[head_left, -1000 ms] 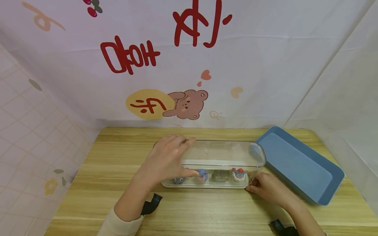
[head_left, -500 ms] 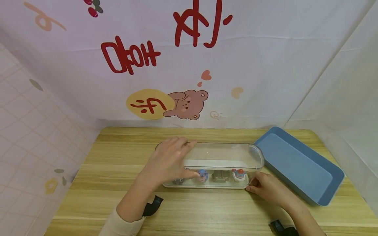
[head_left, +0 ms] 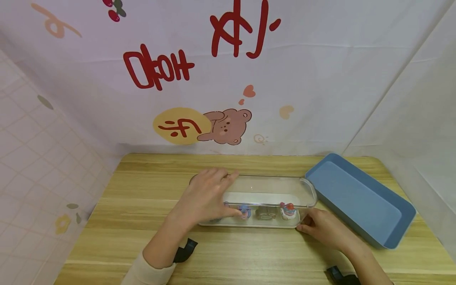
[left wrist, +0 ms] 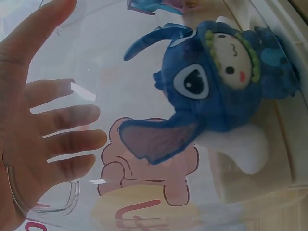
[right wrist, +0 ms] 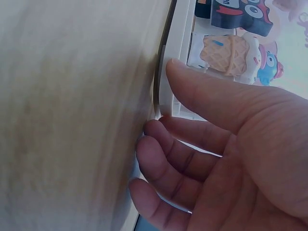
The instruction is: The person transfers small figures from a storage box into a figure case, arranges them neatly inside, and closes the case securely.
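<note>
A long display box with a clear cover (head_left: 270, 185) and a white base (head_left: 251, 226) sits on the table. My left hand (head_left: 204, 196) grips the cover from above near its left end, thumb in front and fingers behind. At the front right corner, my right hand (head_left: 323, 226) pinches the base, with the thumb (right wrist: 192, 84) on its rim. Several small figurines stand in a row inside. In the left wrist view, a blue big-eared figurine (left wrist: 195, 86) shows through the clear plastic. The right wrist view has a waffle-cone figurine (right wrist: 225, 54) and a dark big-eyed one (right wrist: 239, 14).
A blue rectangular tray (head_left: 360, 198) lies at an angle to the right, close to the box's right end. Behind the wooden table (head_left: 149, 186) hangs a white printed cloth (head_left: 320, 79). Black wrist straps (head_left: 185, 251) show at both wrists.
The clear cover has come down a little, and my left hand has moved with it, slightly to the right. My right hand has stayed at the base's corner.
</note>
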The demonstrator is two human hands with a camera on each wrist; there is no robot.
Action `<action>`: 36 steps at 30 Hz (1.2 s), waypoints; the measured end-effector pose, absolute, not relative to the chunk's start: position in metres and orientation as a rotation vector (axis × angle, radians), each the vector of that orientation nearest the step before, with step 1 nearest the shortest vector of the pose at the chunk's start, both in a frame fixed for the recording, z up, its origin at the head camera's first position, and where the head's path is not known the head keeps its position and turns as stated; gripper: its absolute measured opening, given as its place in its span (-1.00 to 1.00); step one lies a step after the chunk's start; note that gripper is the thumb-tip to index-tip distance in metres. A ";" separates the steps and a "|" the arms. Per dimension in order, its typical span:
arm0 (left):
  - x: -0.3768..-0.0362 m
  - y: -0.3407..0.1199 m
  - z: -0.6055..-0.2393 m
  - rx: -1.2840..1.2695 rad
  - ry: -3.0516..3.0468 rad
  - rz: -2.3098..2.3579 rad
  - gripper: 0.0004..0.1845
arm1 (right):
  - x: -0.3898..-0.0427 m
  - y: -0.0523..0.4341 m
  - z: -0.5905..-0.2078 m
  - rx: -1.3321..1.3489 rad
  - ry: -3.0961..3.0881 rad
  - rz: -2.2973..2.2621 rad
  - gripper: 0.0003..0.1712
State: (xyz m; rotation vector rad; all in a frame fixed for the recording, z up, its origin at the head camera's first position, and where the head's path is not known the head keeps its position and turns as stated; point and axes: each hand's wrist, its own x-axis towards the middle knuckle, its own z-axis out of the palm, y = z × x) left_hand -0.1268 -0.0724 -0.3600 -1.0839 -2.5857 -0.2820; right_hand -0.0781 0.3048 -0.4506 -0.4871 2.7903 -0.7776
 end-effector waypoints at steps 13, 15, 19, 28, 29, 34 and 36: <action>-0.126 -0.070 -0.366 -1.072 -2.609 -0.297 0.15 | -0.078 0.303 -0.450 -0.473 2.795 -0.764 -0.78; -0.126 -0.069 -0.367 -1.071 -2.616 -0.299 0.15 | -0.078 0.303 -0.450 -0.469 2.797 -0.759 -0.77; -0.126 -0.069 -0.368 -1.069 -2.616 -0.309 0.14 | -0.078 0.303 -0.450 -0.465 2.792 -0.768 -0.78; -0.125 -0.069 -0.372 -1.056 -2.642 -0.283 0.13 | -0.078 0.302 -0.450 -0.456 2.798 -0.752 -0.82; -0.125 -0.069 -0.373 -1.051 -2.651 -0.285 0.13 | -0.078 0.302 -0.450 -0.459 2.799 -0.749 -0.81; -0.124 -0.068 -0.373 -1.026 -2.683 -0.289 0.13 | -0.077 0.303 -0.451 -0.474 2.802 -0.762 -0.79; -0.123 -0.068 -0.373 -1.018 -2.695 -0.282 0.14 | -0.077 0.303 -0.451 -0.486 2.803 -0.766 -0.78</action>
